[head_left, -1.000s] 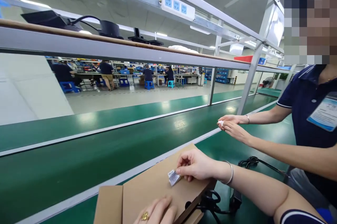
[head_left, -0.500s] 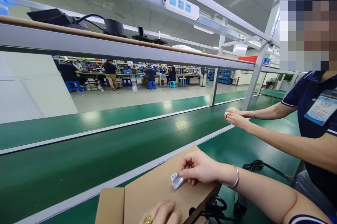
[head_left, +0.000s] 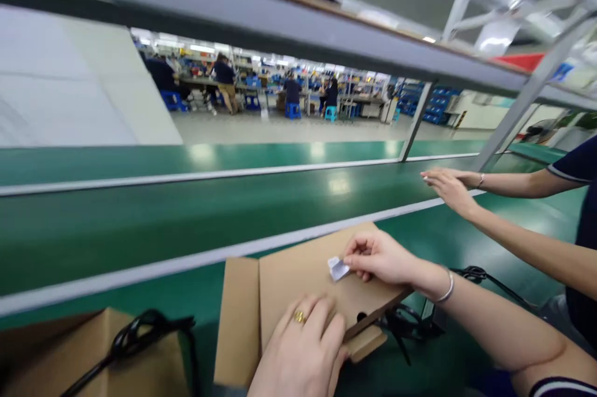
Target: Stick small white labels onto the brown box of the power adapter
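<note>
Head view, and the small pale label is right over the broad panel of the cardboard box, held at its right edge by the right hand: thumb and fingers pinched narrow, the rest curled in. Is it touching the cardboard or just above it? Can't tell from here. The left hand lies across the near part of the panel, fingers slightly bent and close together; whether the thumb closes round the edge, I cannot tell.

So the step in hand looks like positioning that label against the panel, one hand bracing, the other placing. The next move, I'd judge, calls for a level label, an unmoving box, and a fingertip ready to flatten it, as a skewed corner could crease.

Moving outward, the side flap folds out at the left of the panel. Just right of the box, the black cable lies on the green worktop. Over to the left, apart from the first, a second box carries the black cord. Farther right, a co-worker's hands come together over something small and white, mostly hidden.
</note>
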`<act>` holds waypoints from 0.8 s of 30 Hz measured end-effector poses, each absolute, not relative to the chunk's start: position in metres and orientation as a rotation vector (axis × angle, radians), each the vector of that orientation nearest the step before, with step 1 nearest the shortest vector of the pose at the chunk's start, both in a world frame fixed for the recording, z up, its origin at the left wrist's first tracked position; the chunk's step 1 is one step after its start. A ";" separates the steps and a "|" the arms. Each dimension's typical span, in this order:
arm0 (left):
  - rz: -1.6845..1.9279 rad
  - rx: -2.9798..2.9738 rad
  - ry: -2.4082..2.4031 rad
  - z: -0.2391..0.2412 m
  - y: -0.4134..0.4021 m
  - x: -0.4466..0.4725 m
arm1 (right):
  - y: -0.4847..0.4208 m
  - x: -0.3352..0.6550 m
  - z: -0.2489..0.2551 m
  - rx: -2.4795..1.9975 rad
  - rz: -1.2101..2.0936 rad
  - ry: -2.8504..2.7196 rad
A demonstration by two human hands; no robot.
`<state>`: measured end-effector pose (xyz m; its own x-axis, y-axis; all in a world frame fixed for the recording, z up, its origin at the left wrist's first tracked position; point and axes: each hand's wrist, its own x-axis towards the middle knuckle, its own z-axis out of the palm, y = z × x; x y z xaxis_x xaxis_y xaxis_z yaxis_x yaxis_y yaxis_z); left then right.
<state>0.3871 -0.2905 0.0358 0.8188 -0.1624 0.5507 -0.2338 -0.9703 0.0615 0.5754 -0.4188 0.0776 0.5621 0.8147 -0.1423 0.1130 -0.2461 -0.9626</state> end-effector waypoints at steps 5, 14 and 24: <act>0.593 2.889 -0.196 0.066 -0.306 0.380 | -0.421 0.574 0.088 -1.805 0.770 -0.786; 0.549 2.902 -0.175 0.066 -0.307 0.382 | -0.418 0.578 0.095 -1.919 0.709 -0.823; 0.602 2.928 -0.148 0.066 -0.311 0.385 | -0.418 0.571 0.093 -1.897 0.649 -0.813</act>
<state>0.3852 -0.3112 0.0659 0.9147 -0.0663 0.3987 -0.1260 -0.9841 0.1254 0.5709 -0.4178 0.0932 0.6398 0.7622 -0.0983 0.2648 -0.3387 -0.9029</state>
